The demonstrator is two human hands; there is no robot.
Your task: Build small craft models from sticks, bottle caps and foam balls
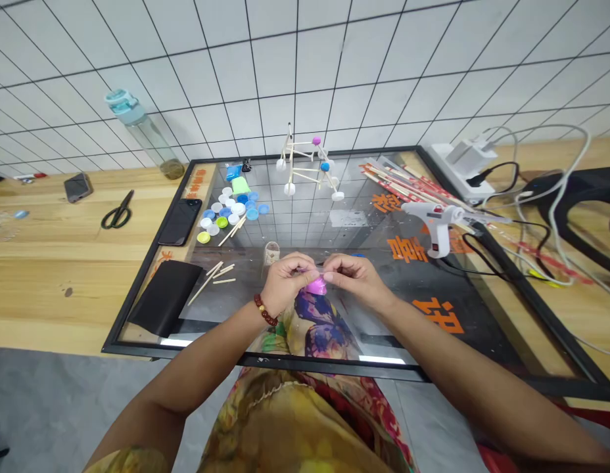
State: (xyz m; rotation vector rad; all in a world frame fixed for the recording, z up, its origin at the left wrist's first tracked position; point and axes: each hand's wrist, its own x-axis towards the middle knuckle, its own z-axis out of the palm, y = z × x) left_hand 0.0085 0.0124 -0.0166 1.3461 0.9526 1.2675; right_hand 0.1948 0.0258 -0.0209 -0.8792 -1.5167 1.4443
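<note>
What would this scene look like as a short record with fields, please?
Left hand: pinching a small, shiny pink packet
Right hand: pinching the same packet
Work surface: black-framed glass panel
Beyond hands: standing frame of pale sticks with round white, pink and blue joints
Left side: loose pale wooden sticks; small round blue, white and green plastic pieces
Right side: white plastic glue gun

Head camera, near above glass panel (pixel 295 230), facing forward and down; tiled wall (pixel 317 66) beyond.
</note>
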